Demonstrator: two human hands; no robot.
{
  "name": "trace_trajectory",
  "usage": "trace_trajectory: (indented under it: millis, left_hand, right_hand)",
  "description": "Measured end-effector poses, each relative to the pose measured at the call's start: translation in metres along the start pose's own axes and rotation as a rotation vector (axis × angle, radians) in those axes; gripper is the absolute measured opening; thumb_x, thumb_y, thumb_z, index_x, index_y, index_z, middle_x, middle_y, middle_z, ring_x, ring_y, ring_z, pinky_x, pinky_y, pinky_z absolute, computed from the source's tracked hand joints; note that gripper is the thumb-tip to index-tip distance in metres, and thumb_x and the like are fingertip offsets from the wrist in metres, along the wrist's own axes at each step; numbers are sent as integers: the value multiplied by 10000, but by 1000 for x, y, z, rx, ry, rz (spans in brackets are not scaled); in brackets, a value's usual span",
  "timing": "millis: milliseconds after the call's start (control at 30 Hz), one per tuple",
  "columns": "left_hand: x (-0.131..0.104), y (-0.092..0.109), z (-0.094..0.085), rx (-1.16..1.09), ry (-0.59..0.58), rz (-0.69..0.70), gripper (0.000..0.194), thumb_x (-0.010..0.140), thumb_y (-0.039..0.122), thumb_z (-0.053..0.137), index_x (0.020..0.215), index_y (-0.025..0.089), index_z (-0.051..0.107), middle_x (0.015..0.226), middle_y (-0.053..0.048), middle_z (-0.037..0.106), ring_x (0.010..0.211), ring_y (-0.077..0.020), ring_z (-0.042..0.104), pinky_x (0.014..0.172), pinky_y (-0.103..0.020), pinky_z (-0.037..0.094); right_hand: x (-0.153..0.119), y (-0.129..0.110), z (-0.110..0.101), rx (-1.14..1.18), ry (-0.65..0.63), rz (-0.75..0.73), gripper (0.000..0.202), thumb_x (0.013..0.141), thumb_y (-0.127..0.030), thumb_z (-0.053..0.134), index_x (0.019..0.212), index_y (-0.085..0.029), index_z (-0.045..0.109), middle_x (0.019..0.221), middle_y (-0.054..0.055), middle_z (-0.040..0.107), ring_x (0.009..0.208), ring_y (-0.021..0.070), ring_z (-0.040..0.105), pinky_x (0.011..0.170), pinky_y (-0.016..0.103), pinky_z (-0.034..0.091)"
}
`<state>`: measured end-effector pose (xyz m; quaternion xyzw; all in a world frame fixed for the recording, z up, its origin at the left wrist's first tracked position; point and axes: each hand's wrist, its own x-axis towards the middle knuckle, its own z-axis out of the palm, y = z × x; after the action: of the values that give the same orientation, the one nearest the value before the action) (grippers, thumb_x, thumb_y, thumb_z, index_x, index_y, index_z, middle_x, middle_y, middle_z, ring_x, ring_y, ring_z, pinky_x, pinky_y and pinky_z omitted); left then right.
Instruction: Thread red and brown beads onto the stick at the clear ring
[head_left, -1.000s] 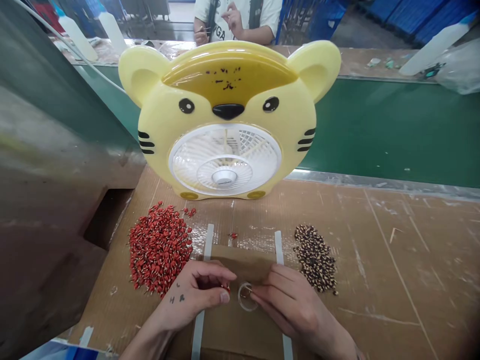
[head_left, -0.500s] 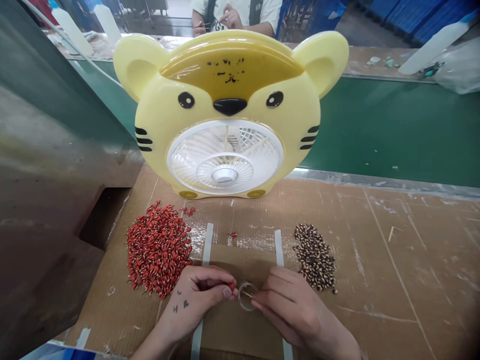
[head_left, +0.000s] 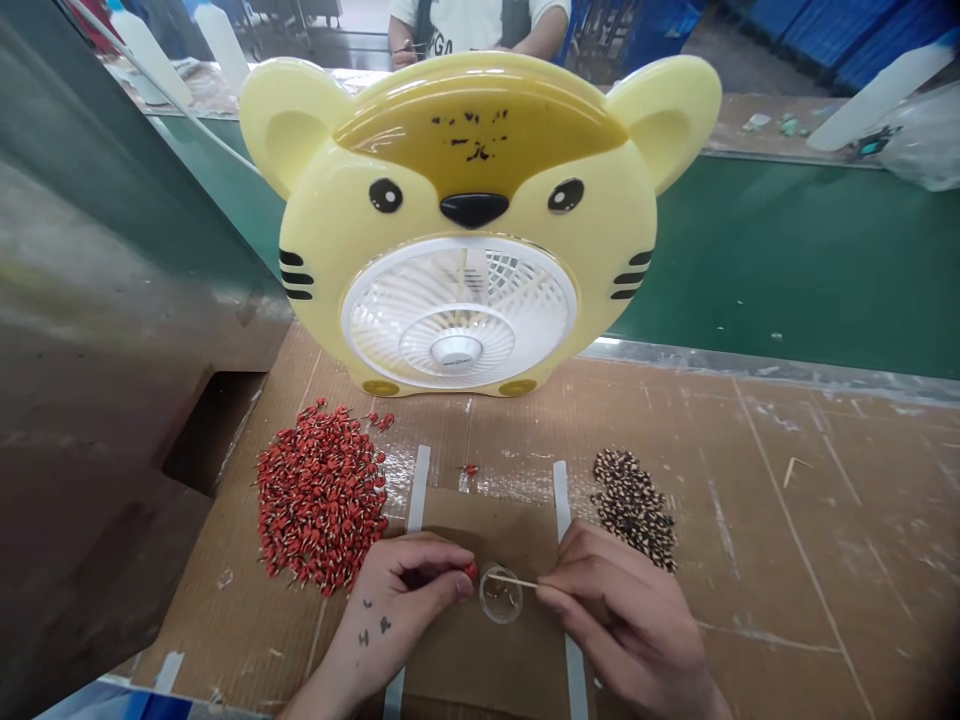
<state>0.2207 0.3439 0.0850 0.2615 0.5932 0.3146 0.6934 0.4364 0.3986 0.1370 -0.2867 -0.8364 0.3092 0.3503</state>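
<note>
Pinched between thumb and forefinger of my left hand [head_left: 405, 600] is a small red piece [head_left: 470, 570]. My right hand [head_left: 622, 610] grips a thin wooden stick [head_left: 514, 580], whose tip reaches over a small clear round dish [head_left: 501, 606]. The dish sits between my hands on a cardboard sheet [head_left: 487, 660] held by strips of white tape. A heap of red pieces with thin metal ends [head_left: 322, 500] lies left of the sheet, and a smaller pile of black and tan pieces [head_left: 634, 508] lies to the right.
A yellow animal-faced fan [head_left: 465, 220] stands behind the sheet. One red piece [head_left: 470, 469] lies alone in front of it. A metal housing [head_left: 112, 350] borders the left side. Beyond the green surface [head_left: 787, 260] are white bottles [head_left: 877, 97] and a person [head_left: 480, 25].
My right hand has drawn back to the right, showing more of the stick and the dish. My left hand still pinches the red piece. The view has shifted slightly.
</note>
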Motion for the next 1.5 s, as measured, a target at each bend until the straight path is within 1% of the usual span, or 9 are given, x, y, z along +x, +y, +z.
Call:
trace_trajectory:
  millis: [400,733,933,1067,1133,1200,1267,1367,1500]
  left_hand:
    - [-1,5,2,-25,-48,46,345,652,460,782,831,166,773,828,-29,644,705,39,545,636,-14,421]
    - [-1,4,1,-51,-23,-1,395,621,470,800,859,156,766,843,-33,680,714,32,569,656,-6,446]
    - [-3,3,-1,1,-15,-7,426,637,482,775,891,140,756,851,-28,675,723,25,564,659,-4,442]
    - [-2,1,-3,45,13,-43,539,587,560,767,907,127,751,899,-45,673,741,5,583,662,-2,455]
    - [-1,-1,-4,72,15,-30,561,571,571,778,918,131,749,912,-44,677,754,7,585,666,8,454]
    - [0,0,-3,62,31,-43,589,544,582,793,916,127,752,881,-49,680,731,8,578,656,5,453]
    - [1,1,-2,52,27,-66,629,509,600,799,915,122,751,903,-59,687,739,-2,588,661,-5,465]
    - [0,4,0,79,22,-71,658,487,631,787,914,132,749,964,-57,688,795,-12,599,689,-2,472]
    - [2,4,0,98,29,-58,646,511,634,769,926,140,752,980,-57,682,811,-14,591,699,-6,473]
  right_hand:
    - [-4,6,12,11,-50,28,216,804,12,618,967,-127,592,755,52,526,743,100,454,632,239,369]
    - [-4,1,7,19,21,57,123,843,-14,597,883,-130,593,712,33,516,697,84,449,608,225,363]
    - [-10,2,3,-176,-175,16,160,802,-43,669,825,-116,528,728,37,498,726,105,378,639,239,308]
    - [-13,9,-18,-247,-142,102,164,844,-166,683,975,-150,585,826,23,542,797,102,461,666,224,379]
    - [-17,15,-38,-348,-61,176,137,893,-104,596,1005,-182,598,863,0,569,817,63,512,691,191,421]
    - [-23,22,-57,-485,-72,252,190,907,-118,590,1068,-217,616,967,-10,597,904,55,537,775,191,464]
    - [-27,30,-68,-620,-122,249,182,914,-140,592,1077,-213,625,972,6,587,910,79,515,765,226,468]
    - [-27,40,-68,-654,-161,272,127,941,-175,559,1029,-192,650,931,23,580,888,108,480,740,261,452]
    - [-19,50,-56,-698,-200,377,183,968,-247,519,966,-168,684,897,41,576,885,142,463,757,304,432]
